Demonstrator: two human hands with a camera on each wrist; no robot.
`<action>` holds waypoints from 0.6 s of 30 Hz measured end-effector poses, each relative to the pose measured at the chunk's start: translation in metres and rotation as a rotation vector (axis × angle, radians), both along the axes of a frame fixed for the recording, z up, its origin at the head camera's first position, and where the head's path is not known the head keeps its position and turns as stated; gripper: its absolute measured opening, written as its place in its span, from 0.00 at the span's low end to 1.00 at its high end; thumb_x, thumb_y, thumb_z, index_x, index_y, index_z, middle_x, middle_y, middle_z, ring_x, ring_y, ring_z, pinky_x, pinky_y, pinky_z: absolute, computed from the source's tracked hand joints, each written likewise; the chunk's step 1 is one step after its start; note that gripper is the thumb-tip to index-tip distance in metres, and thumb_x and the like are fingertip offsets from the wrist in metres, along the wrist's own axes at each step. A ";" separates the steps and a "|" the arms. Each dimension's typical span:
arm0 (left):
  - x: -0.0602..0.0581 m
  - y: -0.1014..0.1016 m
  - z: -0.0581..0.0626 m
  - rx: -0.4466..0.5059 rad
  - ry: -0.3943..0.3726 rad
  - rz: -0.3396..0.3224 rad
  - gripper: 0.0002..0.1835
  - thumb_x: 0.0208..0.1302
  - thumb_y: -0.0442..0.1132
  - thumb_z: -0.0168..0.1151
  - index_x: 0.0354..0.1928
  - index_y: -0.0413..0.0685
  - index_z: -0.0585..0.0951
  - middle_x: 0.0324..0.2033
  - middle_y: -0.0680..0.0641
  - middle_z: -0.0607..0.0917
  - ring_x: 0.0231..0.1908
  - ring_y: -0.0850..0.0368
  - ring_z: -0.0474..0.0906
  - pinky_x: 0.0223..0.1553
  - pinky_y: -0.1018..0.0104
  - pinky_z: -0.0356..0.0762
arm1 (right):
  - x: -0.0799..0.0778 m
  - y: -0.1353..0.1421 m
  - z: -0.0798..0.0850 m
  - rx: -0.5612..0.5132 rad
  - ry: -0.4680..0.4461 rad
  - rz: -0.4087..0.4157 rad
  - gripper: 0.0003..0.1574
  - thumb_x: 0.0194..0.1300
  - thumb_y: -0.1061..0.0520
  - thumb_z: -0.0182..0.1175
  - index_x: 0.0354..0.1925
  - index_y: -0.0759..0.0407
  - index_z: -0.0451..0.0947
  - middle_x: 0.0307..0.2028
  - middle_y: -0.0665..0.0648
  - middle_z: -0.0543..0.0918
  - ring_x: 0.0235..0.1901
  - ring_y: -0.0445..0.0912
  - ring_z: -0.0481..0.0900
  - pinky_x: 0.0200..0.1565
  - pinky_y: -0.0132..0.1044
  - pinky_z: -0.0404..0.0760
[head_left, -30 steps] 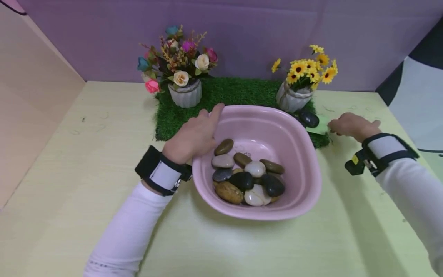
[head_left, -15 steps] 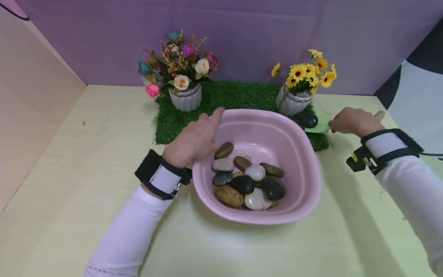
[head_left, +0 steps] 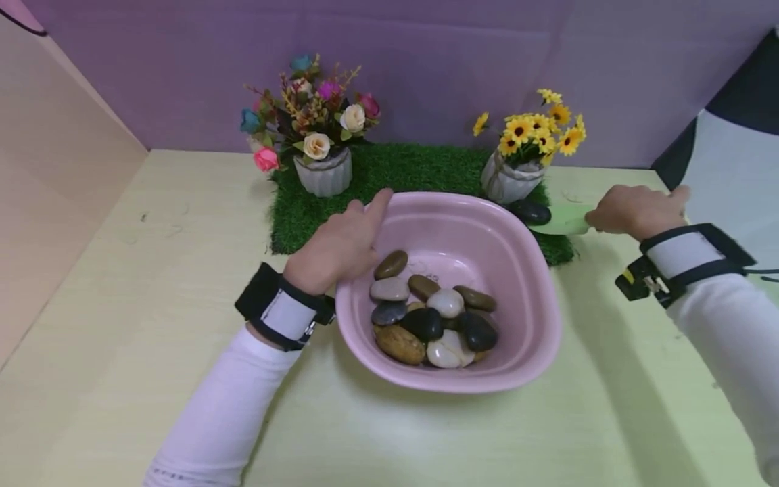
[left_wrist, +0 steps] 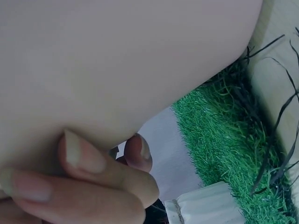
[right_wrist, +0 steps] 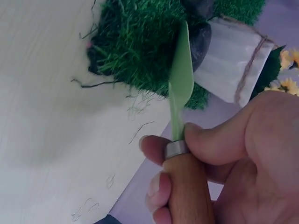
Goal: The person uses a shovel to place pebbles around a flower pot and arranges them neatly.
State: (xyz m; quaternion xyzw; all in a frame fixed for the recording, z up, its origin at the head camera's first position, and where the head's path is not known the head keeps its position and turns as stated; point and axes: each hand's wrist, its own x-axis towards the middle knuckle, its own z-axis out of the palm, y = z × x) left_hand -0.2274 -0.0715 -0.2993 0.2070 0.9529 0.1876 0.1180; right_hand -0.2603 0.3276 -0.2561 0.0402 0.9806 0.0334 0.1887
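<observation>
My left hand (head_left: 341,243) grips the left rim of a pink plastic basin (head_left: 548,331); in the left wrist view its fingertips (left_wrist: 88,158) lie against the basin's outer wall (left_wrist: 103,65). Several smooth brown, white, grey and black stones (head_left: 444,302) lie in the basin. At the right, my right hand (head_left: 635,212) holds a small green trowel (right_wrist: 182,77) by its wooden handle (right_wrist: 187,186). The blade reaches over the grass mat's right end, up against a shiny black stone (head_left: 531,212). Whether the blade is under that stone, I cannot tell.
An artificial grass mat (head_left: 420,166) lies behind the basin. On it stand a pot of mixed flowers (head_left: 325,172) at the left and a pot of yellow flowers (head_left: 511,177) at the right, close to the black stone. A purple backdrop (head_left: 426,74) rises behind.
My right hand has shifted slightly right and up, showing more of the green blade. The black stone sits a little further left. My left hand stays on the basin rim.
</observation>
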 end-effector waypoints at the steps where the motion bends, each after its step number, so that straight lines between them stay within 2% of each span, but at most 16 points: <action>1: 0.000 0.000 0.000 0.001 -0.002 0.001 0.42 0.72 0.42 0.54 0.79 0.58 0.42 0.64 0.33 0.68 0.43 0.42 0.79 0.39 0.55 0.81 | 0.001 -0.001 0.000 0.004 0.005 -0.001 0.29 0.69 0.41 0.39 0.19 0.57 0.69 0.18 0.55 0.67 0.33 0.59 0.71 0.60 0.79 0.43; 3: 0.000 0.000 -0.001 0.003 -0.006 0.000 0.42 0.72 0.42 0.54 0.79 0.58 0.42 0.64 0.33 0.68 0.43 0.42 0.79 0.39 0.56 0.81 | 0.002 -0.004 0.000 0.022 0.024 -0.005 0.27 0.68 0.42 0.41 0.17 0.54 0.65 0.17 0.53 0.63 0.31 0.57 0.69 0.59 0.78 0.45; 7: 0.000 -0.001 -0.003 0.009 -0.013 0.001 0.41 0.72 0.41 0.53 0.79 0.58 0.42 0.64 0.33 0.67 0.42 0.43 0.79 0.39 0.56 0.80 | 0.006 -0.011 0.004 0.061 0.054 -0.015 0.25 0.67 0.44 0.44 0.17 0.54 0.65 0.17 0.53 0.63 0.29 0.56 0.68 0.57 0.73 0.49; 14: 0.000 -0.001 -0.002 0.029 -0.008 0.003 0.41 0.72 0.42 0.53 0.79 0.58 0.42 0.64 0.32 0.67 0.39 0.44 0.79 0.36 0.58 0.80 | 0.015 -0.018 0.017 0.132 0.055 -0.014 0.20 0.65 0.47 0.46 0.23 0.57 0.72 0.23 0.59 0.72 0.33 0.62 0.72 0.50 0.68 0.56; 18: -0.001 -0.001 -0.002 0.029 -0.012 0.001 0.42 0.72 0.40 0.53 0.79 0.58 0.42 0.63 0.32 0.68 0.36 0.45 0.79 0.33 0.59 0.80 | 0.017 -0.019 0.022 0.108 0.010 0.010 0.19 0.63 0.48 0.46 0.20 0.55 0.72 0.20 0.56 0.72 0.27 0.55 0.68 0.45 0.61 0.58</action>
